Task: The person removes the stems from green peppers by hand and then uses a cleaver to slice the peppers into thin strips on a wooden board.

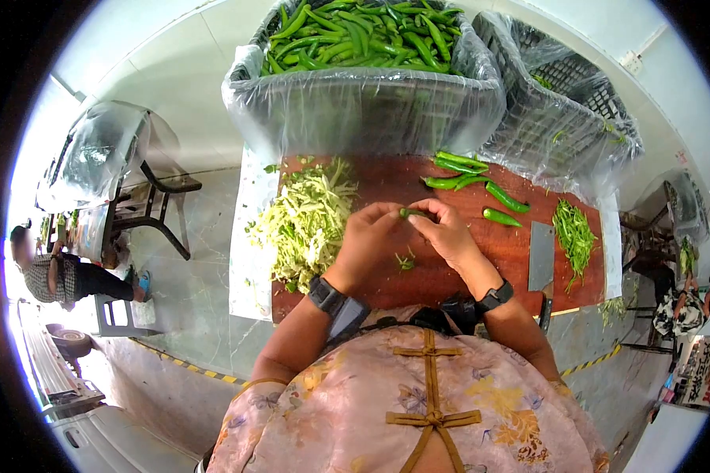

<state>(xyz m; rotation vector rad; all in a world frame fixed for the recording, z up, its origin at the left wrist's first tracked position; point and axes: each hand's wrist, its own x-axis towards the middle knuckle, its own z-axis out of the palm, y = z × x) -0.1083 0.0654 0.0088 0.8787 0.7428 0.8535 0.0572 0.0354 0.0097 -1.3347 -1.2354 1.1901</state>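
Note:
My left hand (371, 236) and my right hand (450, 235) meet over the middle of a reddish-brown board (386, 173). Their fingertips pinch a green chili pepper (412, 213) between them, mostly covered by the fingers. Below the hands lie a few small green scraps (405, 260). Left of my left hand is a heap of pale yellow-green shreds (308, 221), perhaps pepper cores. Beyond my right hand rest several whole green peppers (503, 197). A cleaver (541, 256) lies flat to the right, beside a small pile of thin green pieces (573, 236).
A plastic-lined crate (363, 110) full of green peppers stands behind the board. To its right a second lined crate (560, 102) is tilted. One person (63, 268) sits at far left, another (686, 307) at far right. A stool (118, 315) stands at left.

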